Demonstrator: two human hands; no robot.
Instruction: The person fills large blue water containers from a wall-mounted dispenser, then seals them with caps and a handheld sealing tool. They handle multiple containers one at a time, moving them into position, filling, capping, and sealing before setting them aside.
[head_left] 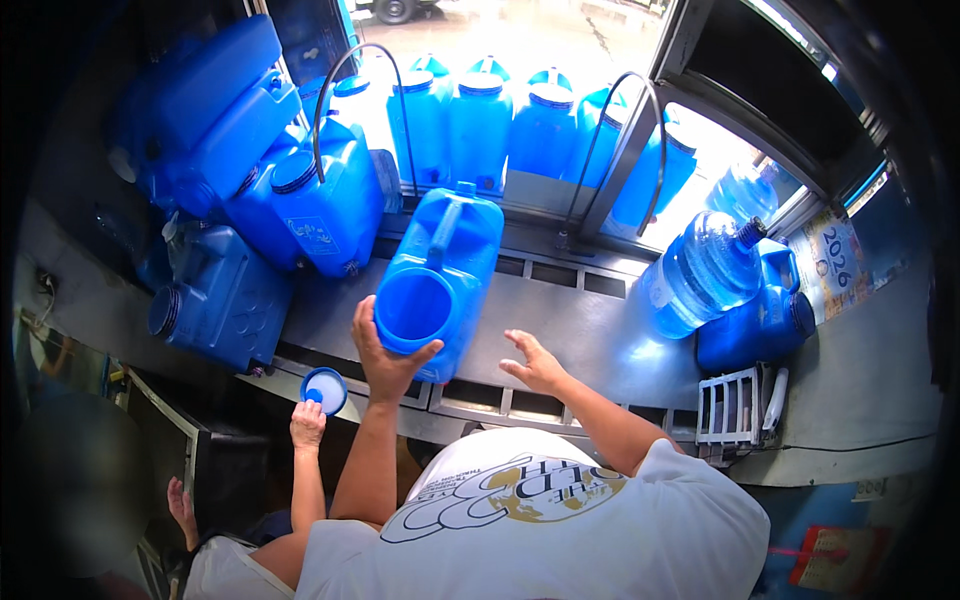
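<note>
My left hand (385,362) grips the open mouth of the blue jug (440,275) lying on the steel surface (570,330); my right hand (535,362) hovers spread, empty. Uncapped, seemingly empty; filling and capping look undone.

The left hand (385,362) has its grip on the open round mouth of a blue plastic rectangular jerrycan (440,280) lying tilted on the steel worktop (570,325). The right hand (535,362) hovers spread just beside it. Another person's small hand (307,422) holds a blue round cap (324,389) nearby.
</note>
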